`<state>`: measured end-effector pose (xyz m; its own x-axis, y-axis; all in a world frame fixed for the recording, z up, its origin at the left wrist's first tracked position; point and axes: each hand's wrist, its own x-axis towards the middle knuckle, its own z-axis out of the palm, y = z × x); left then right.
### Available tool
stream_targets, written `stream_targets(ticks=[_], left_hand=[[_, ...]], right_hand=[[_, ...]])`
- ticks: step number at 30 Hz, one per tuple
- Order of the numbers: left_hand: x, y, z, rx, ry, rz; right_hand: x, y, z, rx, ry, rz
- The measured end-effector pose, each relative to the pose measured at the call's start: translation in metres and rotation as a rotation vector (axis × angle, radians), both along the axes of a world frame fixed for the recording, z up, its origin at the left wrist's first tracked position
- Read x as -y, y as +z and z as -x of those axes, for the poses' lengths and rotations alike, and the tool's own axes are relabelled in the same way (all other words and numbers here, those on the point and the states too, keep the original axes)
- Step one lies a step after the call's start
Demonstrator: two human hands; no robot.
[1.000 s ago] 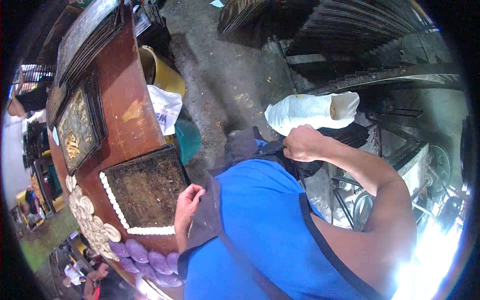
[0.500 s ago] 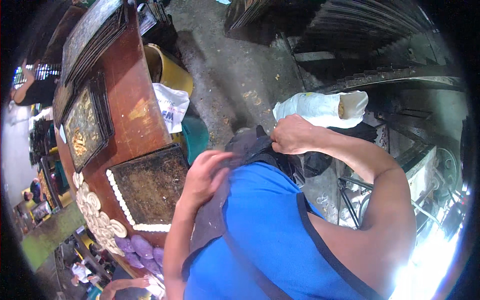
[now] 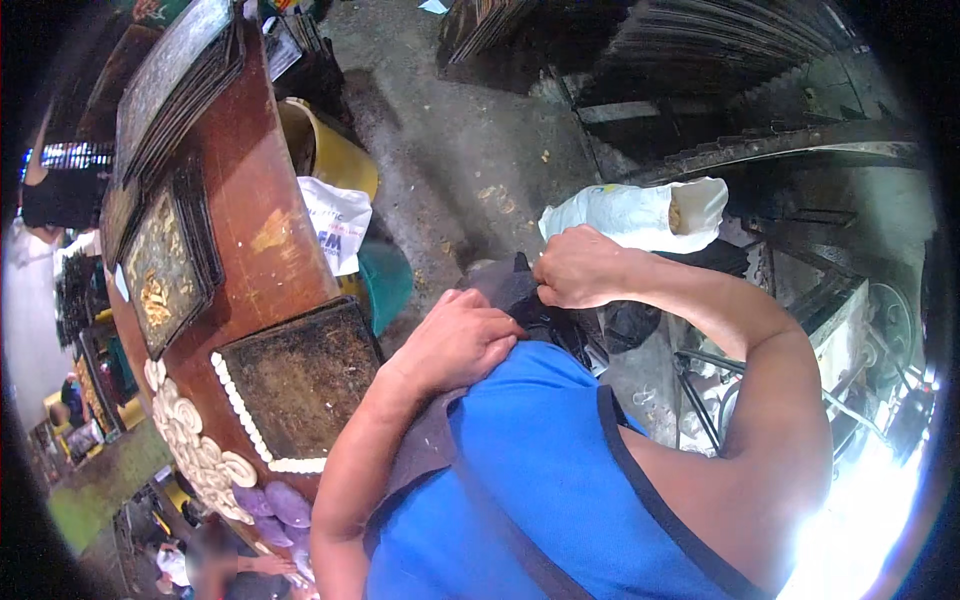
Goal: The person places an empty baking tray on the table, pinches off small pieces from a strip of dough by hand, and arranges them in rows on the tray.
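Dark apron (image 3: pixel 425 440) is at waist, against blue shirt (image 3: pixel 545 430). Left hand (image 3: pixel 458 338) bent over it, right hand (image 3: pixel 580 266) curled by its edge; can't tell if either grips. Slack fingers could let cloth slip.

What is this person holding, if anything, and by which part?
It cannot be told: the left hand and right hand meet dark cloth at the waist, but their fingertips are hidden.
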<state>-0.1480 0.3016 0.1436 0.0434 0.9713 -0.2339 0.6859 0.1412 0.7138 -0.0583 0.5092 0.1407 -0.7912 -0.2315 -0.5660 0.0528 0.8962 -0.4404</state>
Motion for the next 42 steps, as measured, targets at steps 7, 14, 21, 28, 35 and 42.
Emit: stream_targets(ticks=[7, 14, 21, 28, 35, 42], left_hand=[[0.01, -0.005, -0.002, 0.037, 0.034, -0.001], [0.019, -0.008, -0.008, 0.056, 0.07, 0.026], [0.024, -0.015, -0.009, 0.096, 0.13, 0.057], [0.031, -0.004, -0.006, 0.1, 0.187, 0.043], [0.073, -0.027, -0.009, 0.302, 0.682, 0.127], [0.101, -0.035, -0.014, 0.349, 0.778, 0.124]], right_hand=[[0.006, -0.009, 0.0, -0.022, 0.012, -0.053], [0.011, -0.032, -0.004, -0.114, -0.03, -0.078], [0.011, -0.055, 0.002, -0.145, -0.016, -0.06], [0.021, -0.044, 0.008, -0.163, 0.007, -0.024], [0.022, -0.018, -0.007, -0.104, 0.162, -0.134], [0.019, -0.018, 0.004, -0.178, 0.225, -0.111]])
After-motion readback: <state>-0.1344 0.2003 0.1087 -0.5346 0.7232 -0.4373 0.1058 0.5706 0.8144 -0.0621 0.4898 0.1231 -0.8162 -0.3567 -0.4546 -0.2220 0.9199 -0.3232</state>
